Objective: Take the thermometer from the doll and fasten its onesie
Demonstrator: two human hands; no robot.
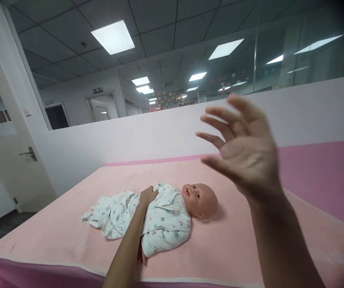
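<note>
A bald baby doll (pixel 202 201) lies on its back on a pink padded surface (pixel 229 252), its head to the right. White patterned clothes (pixel 166 220) cover its body and legs. Resting on the doll's belly is my left hand (pixel 148 196), its fingers laid over the cloth; the fingertips are partly hidden. My right hand (pixel 247 148) is raised in the air above and to the right of the doll's head, touching nothing. Its fingers are spread and slightly curved, the palm facing left, a little blurred. One small doll hand (pixel 143 258) shows below the near sleeve.
A low white wall (pixel 148 140) with glass above it runs behind the padded surface. Pink panelling (pixel 325 176) lines the right side. At the left stands a door (pixel 13 148) with a metal handle. The surface's near edge has a darker pink side (pixel 40 274).
</note>
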